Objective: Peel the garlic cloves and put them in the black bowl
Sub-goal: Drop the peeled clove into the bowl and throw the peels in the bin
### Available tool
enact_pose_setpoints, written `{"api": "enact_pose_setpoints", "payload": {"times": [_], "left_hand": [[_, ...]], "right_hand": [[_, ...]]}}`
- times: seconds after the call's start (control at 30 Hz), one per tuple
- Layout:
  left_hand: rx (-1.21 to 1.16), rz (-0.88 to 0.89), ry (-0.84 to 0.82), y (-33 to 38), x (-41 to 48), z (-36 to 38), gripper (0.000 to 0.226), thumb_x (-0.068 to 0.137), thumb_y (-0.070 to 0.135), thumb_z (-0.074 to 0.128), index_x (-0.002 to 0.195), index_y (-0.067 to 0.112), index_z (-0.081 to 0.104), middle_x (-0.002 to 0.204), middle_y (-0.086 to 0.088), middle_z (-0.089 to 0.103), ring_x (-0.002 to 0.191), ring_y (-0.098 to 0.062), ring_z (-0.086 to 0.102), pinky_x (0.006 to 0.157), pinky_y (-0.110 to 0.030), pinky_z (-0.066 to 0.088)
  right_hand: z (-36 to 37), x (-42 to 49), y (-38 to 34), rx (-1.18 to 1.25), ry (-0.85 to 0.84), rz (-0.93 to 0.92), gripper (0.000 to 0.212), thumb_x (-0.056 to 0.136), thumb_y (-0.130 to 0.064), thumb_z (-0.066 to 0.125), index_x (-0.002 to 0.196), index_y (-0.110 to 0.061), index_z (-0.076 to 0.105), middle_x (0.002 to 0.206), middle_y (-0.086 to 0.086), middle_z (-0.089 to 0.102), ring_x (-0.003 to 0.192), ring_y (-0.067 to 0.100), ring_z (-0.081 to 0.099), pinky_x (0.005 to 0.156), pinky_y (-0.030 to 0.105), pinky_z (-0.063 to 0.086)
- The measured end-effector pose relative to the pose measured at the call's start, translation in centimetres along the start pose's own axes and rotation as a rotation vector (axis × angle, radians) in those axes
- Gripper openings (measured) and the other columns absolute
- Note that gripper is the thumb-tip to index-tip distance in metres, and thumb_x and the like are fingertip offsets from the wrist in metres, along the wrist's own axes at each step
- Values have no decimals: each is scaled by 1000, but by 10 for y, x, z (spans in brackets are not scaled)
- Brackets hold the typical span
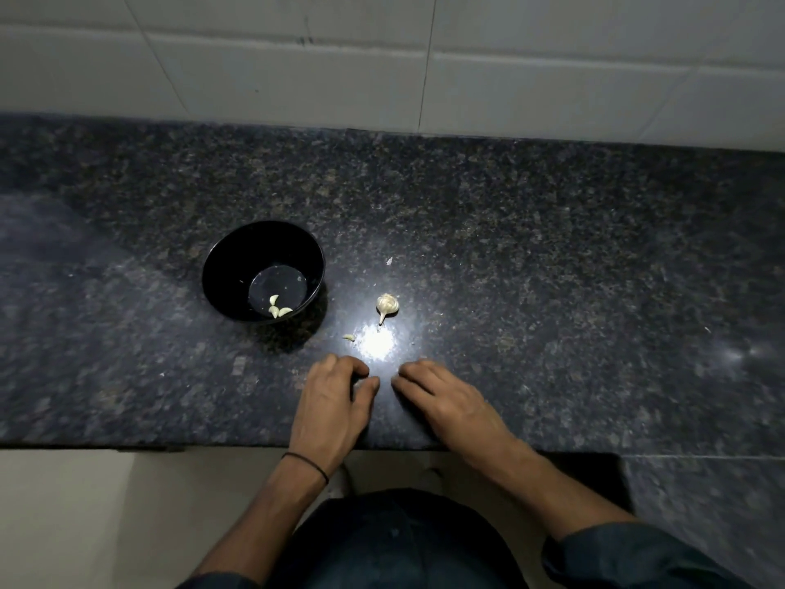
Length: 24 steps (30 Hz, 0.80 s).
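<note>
A black bowl [238,265] stands on the dark granite counter [509,231], left of centre, with three pale peeled cloves [278,309] on its bottom. To its right lies a partial garlic bulb [387,305] with a short stem. A small garlic piece [349,337] lies just in front of it. My left hand [333,397] rests on the counter near the front edge, fingers curled down with nothing visible in them. My right hand [441,399] lies beside it, fingers touching the stone, holding nothing. Both hands are nearer than the bulb.
A scrap of garlic skin [389,260] lies behind the bulb. A bright light reflection glares on the stone between bulb and hands. A white tiled wall [382,57] runs behind the counter. The counter's front edge is just under my wrists.
</note>
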<state>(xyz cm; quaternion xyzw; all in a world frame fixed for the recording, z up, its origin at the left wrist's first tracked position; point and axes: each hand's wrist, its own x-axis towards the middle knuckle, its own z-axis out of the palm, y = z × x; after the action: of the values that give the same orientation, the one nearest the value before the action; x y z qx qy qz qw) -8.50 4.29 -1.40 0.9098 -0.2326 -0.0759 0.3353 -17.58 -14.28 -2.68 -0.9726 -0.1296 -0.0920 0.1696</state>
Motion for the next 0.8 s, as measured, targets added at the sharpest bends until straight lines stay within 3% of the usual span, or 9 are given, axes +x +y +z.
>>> {"api": "enact_pose_setpoints", "payload": {"times": [0.17, 0.37, 0.57, 0.7, 0.8], "left_hand": [[11, -58, -13, 10, -3, 8, 17, 86, 27, 77, 91, 19, 62, 88, 9, 51, 87, -18, 51, 73, -20, 27], [38, -98, -19, 18, -6, 9, 13, 90, 25, 73, 93, 17, 62, 90, 9, 49, 91, -19, 50, 77, -19, 29], [42, -79, -33, 18, -4, 8, 13, 90, 27, 72, 90, 19, 63, 89, 8, 52, 90, -21, 53, 78, -26, 35], [39, -42, -84, 24, 3, 6, 14, 92, 28, 70, 87, 18, 62, 88, 1, 56, 89, -22, 53, 76, -28, 34], [23, 13, -144, 24, 10, 3, 14, 92, 27, 70, 86, 16, 63, 88, -3, 57, 89, -24, 53, 76, -29, 35]], "right_hand": [[-16, -18, 24, -36, -9, -52, 31, 102, -13, 40, 120, -4, 63, 124, 11, 60, 107, 27, 60, 85, 37, 56], [-18, -14, 26, -51, -22, -65, 21, 99, -8, 44, 112, -4, 61, 115, 12, 59, 94, 29, 56, 70, 42, 55], [-17, -9, 21, -144, 8, -17, 16, 93, -1, 55, 106, -4, 62, 110, 15, 58, 90, 28, 51, 67, 38, 51], [-13, -2, 5, -21, 95, 202, 25, 93, -9, 40, 98, -4, 64, 102, 12, 59, 89, 27, 53, 68, 38, 50], [-17, 7, -8, 324, 312, 570, 21, 91, -5, 51, 92, -9, 71, 92, 2, 65, 86, 14, 60, 77, 23, 48]]}}
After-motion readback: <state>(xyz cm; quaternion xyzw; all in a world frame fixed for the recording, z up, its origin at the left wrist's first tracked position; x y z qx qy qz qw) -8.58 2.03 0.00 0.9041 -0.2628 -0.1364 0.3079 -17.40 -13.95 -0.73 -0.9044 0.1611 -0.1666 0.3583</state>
